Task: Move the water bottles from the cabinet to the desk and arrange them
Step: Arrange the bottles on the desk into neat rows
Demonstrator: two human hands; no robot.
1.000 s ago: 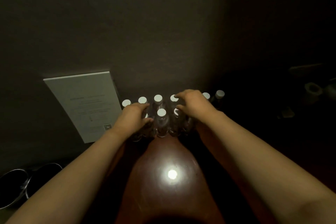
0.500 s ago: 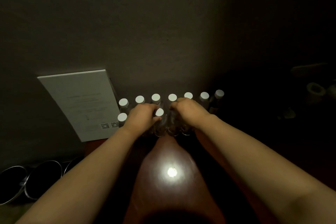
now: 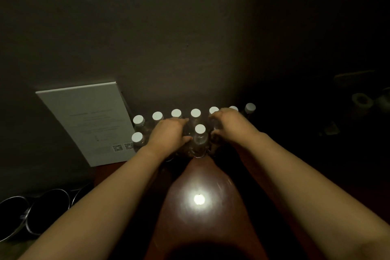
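Several clear water bottles with white caps stand on the dark wooden desk (image 3: 202, 179) against the wall. A back row (image 3: 176, 113) runs left to right, with a shorter front row before it. My left hand (image 3: 168, 134) is curled over a front-row bottle, which it hides. It lies just left of the free front bottle (image 3: 200, 133). To the right of that bottle, my right hand (image 3: 231, 126) curls over another hidden bottle. One more front bottle (image 3: 137, 138) stands uncovered at the far left.
A white printed card (image 3: 90, 120) leans on the wall left of the bottles. Metal bowls (image 3: 31, 213) sit low at the left. A paper roll (image 3: 362, 101) and dim items lie far right. A lamp glare (image 3: 199, 199) shines on the desk.
My left hand has shifted right, uncovering the far-left front bottle. My right hand came down from the back-row caps and slid right along the front row.
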